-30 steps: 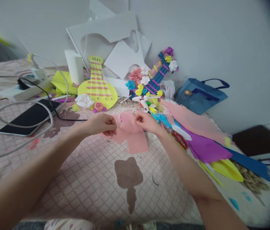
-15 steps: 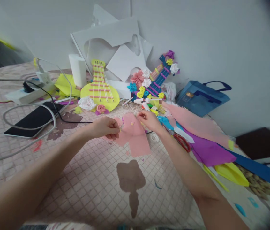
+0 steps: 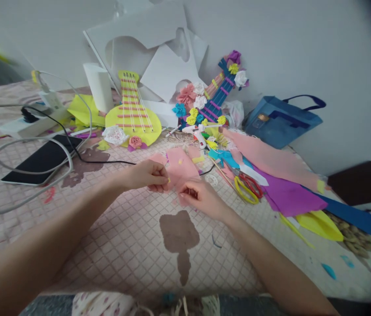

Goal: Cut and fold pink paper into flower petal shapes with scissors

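Note:
My left hand [image 3: 152, 176] is closed in a pinch over the left part of a pink crepe paper piece [image 3: 180, 163]. A tiny yellow bit shows by its fingertips, but what it grips is too small to name. Close by on the right, my right hand [image 3: 203, 198] has its fingers curled together at the paper's near edge; anything inside them is hidden. Beyond the paper lies a white glue gun [image 3: 200, 135]. To the right are yellow-handled scissors [image 3: 246, 191] and red-handled scissors [image 3: 254, 185].
Behind stand a yellow paper guitar [image 3: 134, 120] and a blue flower-covered one [image 3: 220, 103]. A black tablet [image 3: 41, 162], cables and a power strip [image 3: 34, 125] lie left. Purple paper [image 3: 292, 193] and a blue bag [image 3: 280, 123] are right.
My right hand has come down from the paper's far edge toward me, nearer my left hand. The glue gun and yellow scissors are now uncovered. My left hand keeps its pinch.

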`<state>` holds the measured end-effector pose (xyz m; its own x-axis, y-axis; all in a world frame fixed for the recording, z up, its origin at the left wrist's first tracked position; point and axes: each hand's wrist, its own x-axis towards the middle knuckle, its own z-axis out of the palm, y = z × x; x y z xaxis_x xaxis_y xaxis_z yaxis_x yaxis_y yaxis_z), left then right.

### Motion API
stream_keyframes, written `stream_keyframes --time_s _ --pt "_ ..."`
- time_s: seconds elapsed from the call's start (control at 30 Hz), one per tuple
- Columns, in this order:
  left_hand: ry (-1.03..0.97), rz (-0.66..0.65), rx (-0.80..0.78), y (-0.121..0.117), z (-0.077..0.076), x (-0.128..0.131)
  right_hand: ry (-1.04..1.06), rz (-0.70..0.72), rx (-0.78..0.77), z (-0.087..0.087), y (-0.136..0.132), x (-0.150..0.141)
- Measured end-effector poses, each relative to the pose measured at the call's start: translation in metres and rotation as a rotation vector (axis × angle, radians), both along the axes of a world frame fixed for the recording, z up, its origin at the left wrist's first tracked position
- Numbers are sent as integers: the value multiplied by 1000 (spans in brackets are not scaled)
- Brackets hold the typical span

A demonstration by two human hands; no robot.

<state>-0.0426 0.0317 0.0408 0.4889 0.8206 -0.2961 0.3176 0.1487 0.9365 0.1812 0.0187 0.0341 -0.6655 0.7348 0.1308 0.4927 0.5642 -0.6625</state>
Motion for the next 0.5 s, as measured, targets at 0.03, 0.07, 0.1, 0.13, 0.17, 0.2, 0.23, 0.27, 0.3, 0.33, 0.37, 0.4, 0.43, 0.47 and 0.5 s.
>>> stream_keyframes --time_s 0.03,0.07,0.1,0.13,0.17,0.2,0.23,0.27,0.3,0.33,0.37,0.4,0.43,0.47,0.5 --pt "-4 -4 1 0 -1 0 -13 -2 2 -3 -1 -1" --pt "-9 -9 2 0 -2 1 -26 -4 2 -6 -2 -2" --pt "-15 -15 4 0 -3 1 -39 -8 5 -9 -4 -3" --pt "-21 -21 5 -1 -3 1 -54 -15 14 -12 -5 -4" --pt "-23 -28 7 -1 -3 2 -73 -25 28 -15 -7 -6" --pt "-23 -35 9 -1 -3 2 -94 -39 46 -17 -8 -7" --pt "-20 -40 9 -2 -3 3 -115 -55 64 -19 -10 -9" --pt "-15 -47 6 -2 -3 3 -137 -68 77 -20 -11 -10" --pt "-6 -55 4 -3 -4 4 -156 -75 83 -21 -12 -11" --pt "4 -62 1 -3 -5 5 -169 -78 84 -22 -12 -11" --pt "14 -66 -1 -3 -6 6 -176 -78 81 -22 -13 -12" --pt "24 -70 -3 -4 -7 7 -179 -76 74 -22 -13 -12" --pt "34 -73 -4 -4 -9 7 -173 -76 62 -22 -12 -12" --pt "43 -77 -4 -4 -10 8 -156 -74 46 -21 -11 -12" --pt "48 -84 -3 -4 -11 8 -132 -71 28 -20 -10 -11"
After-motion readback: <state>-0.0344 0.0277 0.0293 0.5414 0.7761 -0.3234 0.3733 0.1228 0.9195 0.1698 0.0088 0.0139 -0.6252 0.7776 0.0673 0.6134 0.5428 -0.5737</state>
